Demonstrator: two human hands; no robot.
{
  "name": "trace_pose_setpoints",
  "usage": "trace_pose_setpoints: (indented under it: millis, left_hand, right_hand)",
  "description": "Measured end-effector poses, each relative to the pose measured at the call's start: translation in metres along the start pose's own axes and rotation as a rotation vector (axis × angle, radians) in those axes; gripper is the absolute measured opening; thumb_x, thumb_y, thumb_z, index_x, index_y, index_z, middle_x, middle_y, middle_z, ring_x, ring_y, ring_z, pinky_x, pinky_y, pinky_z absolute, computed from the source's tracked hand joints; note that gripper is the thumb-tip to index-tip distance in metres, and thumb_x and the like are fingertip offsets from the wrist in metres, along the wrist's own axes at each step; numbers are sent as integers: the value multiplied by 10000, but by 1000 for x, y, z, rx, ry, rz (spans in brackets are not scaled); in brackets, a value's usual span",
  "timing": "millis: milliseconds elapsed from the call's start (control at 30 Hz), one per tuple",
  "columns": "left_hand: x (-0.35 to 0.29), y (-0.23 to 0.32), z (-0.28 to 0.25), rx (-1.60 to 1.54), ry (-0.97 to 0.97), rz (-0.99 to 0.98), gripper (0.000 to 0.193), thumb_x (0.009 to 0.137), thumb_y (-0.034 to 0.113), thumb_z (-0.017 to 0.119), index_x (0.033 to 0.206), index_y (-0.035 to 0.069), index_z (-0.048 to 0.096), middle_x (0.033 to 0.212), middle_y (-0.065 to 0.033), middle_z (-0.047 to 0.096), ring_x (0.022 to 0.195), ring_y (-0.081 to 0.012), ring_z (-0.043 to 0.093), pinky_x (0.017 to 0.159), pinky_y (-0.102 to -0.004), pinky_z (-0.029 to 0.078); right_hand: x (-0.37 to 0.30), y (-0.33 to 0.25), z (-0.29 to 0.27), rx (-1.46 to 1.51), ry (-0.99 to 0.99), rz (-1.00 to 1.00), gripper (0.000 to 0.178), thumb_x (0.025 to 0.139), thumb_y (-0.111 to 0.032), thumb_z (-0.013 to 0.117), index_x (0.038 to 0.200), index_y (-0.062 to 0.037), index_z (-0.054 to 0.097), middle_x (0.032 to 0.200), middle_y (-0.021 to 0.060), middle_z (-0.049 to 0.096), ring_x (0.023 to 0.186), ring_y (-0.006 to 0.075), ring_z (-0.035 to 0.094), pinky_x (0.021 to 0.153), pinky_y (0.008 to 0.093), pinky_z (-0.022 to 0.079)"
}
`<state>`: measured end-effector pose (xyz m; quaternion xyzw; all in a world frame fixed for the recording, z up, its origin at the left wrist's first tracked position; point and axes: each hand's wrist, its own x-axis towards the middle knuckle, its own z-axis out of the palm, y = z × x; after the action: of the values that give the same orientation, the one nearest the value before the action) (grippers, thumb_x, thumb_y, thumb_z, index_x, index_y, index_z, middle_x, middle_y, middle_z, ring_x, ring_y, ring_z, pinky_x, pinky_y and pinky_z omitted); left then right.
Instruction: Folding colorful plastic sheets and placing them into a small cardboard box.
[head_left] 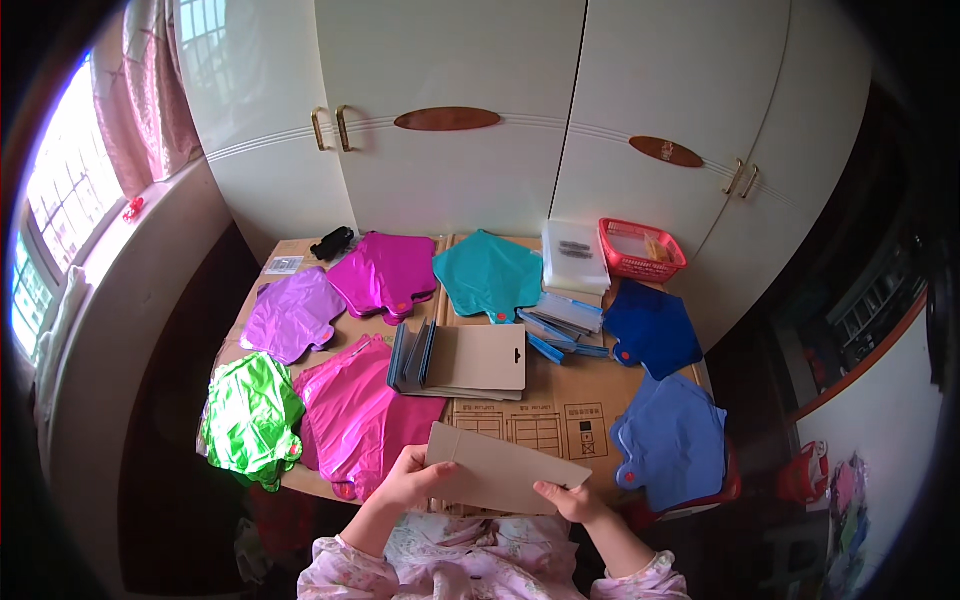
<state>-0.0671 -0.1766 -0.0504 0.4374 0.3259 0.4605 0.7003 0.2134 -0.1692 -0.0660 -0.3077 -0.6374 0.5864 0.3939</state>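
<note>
Both hands hold a grey-brown cardboard card (505, 468), tilted, above the front edge of the table. My left hand (415, 478) grips its left end with the thumb on top. At the right end, my right hand (572, 500) pinches the lower corner, its thumb also on top. Just beyond lies a stack of similar cards (475, 358) with a hang slot at the right side. Blue-edged folded cards (412, 358) stand upright on the stack's left end. More blue folded cards (568, 325) lie loosely to its right.
Flat foil balloons ring the cardboard-covered table (500, 412): green (255, 415), pink (355, 405), lilac (292, 315), magenta (385, 270), teal (488, 272), dark blue (655, 325) and light blue (672, 440). Clear plastic bags (572, 272) and a red basket (642, 255) sit before white cabinets (450, 190).
</note>
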Motion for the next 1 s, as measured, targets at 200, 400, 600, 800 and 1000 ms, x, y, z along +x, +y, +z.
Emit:
trace_pose_setpoints:
  millis: [200,400,600,800,1000]
  left_hand:
    - [1,-4,30,467,190,258,277,849,20,483,1123,-18,501,949,-112,595,870,-168,579,745,-280,459]
    - [7,-2,56,1065,453,532,481,750,36,528,1211,-36,411,1002,-220,562,848,-378,581,719,-391,478]
    - [15,-2,60,987,540,647,405,844,200,470,1176,-30,471,887,-204,578,767,-335,591,642,-371,465]
    - [11,3,58,790,414,448,243,922,164,410,1069,7,523,754,-121,529,636,-180,521,597,-285,428]
    - [8,13,44,510,216,229,239,918,238,518,873,3,529,654,-2,447,623,-37,397,530,-212,360]
  right_hand:
    - [-8,-20,29,-41,169,-63,215,880,-78,549,1062,35,568,954,40,618,877,109,557,753,241,437]
    - [-13,-30,47,-145,236,-88,179,865,-60,564,1014,35,593,805,5,609,718,76,529,634,221,427]
    - [-24,-25,59,-231,272,-9,182,862,-126,581,986,3,611,724,72,632,649,127,589,592,267,455]
    - [-27,-19,55,-231,344,-71,148,849,-116,596,932,3,627,717,67,638,641,125,596,586,259,459]
    - [-33,-12,54,-125,357,-107,158,843,-111,606,944,8,631,751,50,650,676,108,598,610,251,464]
